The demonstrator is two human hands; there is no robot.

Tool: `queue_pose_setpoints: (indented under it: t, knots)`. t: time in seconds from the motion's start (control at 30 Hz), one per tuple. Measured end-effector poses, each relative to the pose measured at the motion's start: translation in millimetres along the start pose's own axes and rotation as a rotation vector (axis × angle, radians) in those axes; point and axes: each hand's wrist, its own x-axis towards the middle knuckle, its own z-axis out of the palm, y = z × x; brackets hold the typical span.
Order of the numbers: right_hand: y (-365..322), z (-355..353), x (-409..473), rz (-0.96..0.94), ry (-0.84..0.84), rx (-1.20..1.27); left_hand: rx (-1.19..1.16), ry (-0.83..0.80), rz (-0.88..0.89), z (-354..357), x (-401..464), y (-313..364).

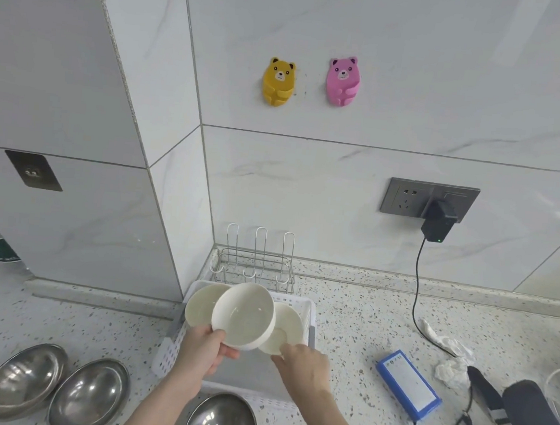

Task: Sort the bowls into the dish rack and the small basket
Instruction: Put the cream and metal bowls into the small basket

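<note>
1 head-worn, wide-angle view looks forward and down from above the tabletop (363, 324), facing a tiled wall corner. Straight tile lines bow toward the edges. The hands (204, 349) sit close beneath the lens at lower centre, forearms entering from the bottom edge; the wall socket (405, 196) lies farther back.

Left hand (204, 346) and right hand (304, 363) both reach forward, fingers curled in a grip

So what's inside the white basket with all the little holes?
Two white dishes stand in the white basket, one on the left and one on the right. The bowl held by the left hand hides the middle, so more may be there.
</note>
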Motion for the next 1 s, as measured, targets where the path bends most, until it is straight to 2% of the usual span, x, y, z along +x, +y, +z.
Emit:
queue_pose_setpoints:
  t: [0.03, 0.1, 0.13, 0.17, 0.2, 0.27, 0.67, 0.8, 0.93, 1.0]
  knots:
    - [2.9, 2.1, -3.5, -0.053, 0.099, -0.027, -0.002, 0.000, 0.001, 0.9, 0.6, -0.3]
    - [4.1, -4.7, -10.8, -0.005, 0.226, -0.040, -0.012, -0.001, -0.004, 2.8, 2.1, -1.2]
    - [4.8, -4.6, -10.3, 0.001, 0.225, -0.008, -0.014, -0.002, -0.007, 3.6, 2.6, -2.0]
    - [6.4, -0.6, -10.7, -0.023, 0.149, 0.018, -0.016, -0.003, -0.011, 4.6, 2.8, -3.1]
    - [7.1, 3.8, -9.8, -0.053, 0.169, 0.039, -0.019, -0.004, -0.016, 5.5, 2.7, -4.5]
    - [10.7, 12.5, -6.0, 0.011, 0.103, 0.037, -0.032, -0.008, -0.029, 6.6, 2.1, -6.9]
    - [-2.6, 0.1, -9.8, 0.046, 0.201, 0.029, 0.086, -0.003, -0.028, 18.6, 5.8, -7.6]
    - [2.5, 3.6, -10.7, 0.068, 0.117, 0.121, 0.185, 0.011, 0.002, 22.2, 15.9, -6.8]
    - [-2.9, -3.4, -17.6, 0.160, 0.332, 0.267, 0.293, -0.001, 0.025, 30.7, 30.2, -4.7]
    - [-1.7, 6.2, -18.1, 0.144, 0.381, 0.319, 0.348, -0.018, 0.036, 35.6, 34.9, -3.0]
